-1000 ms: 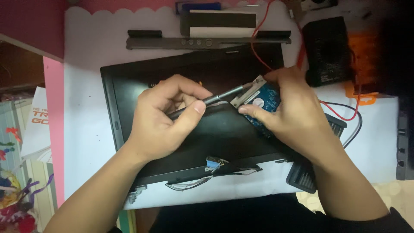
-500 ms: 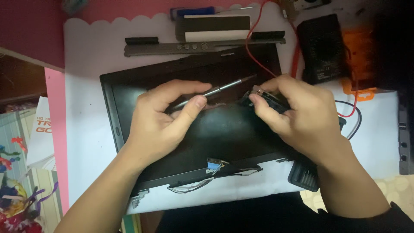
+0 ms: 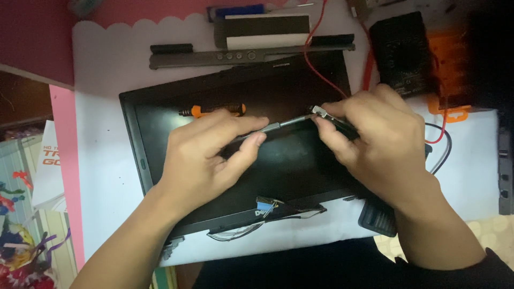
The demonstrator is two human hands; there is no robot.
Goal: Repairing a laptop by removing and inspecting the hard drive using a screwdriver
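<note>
Head view looks down on a black laptop panel (image 3: 225, 91) lying flat on a white surface (image 3: 107, 134). Both hands work just above the panel. The left hand (image 3: 206, 155) is closed around a slim grey screwdriver (image 3: 278, 126); the thumb and the index finger pinch the shaft, and the other fingers are curled under it. The tool is thin and metallic, almost level, and rises a little toward the right. Its tip meets a small part (image 3: 321, 112) with a silver metal corner, which the right hand (image 3: 380, 144) holds pinched between the thumb and the fingers. Most of this part is hidden by the fingers, so its full shape cannot be told.

Behind the left hand, a second screwdriver with an orange and black handle (image 3: 214, 109) lies on the panel. At the near edge of the panel there is a small blue connector (image 3: 263, 204) with thin cables. A long dark strip with round buttons (image 3: 241, 55) lies beyond the panel, a red wire (image 3: 313, 59) crosses it, and a black box (image 3: 401, 51) stands at the far right.
</note>
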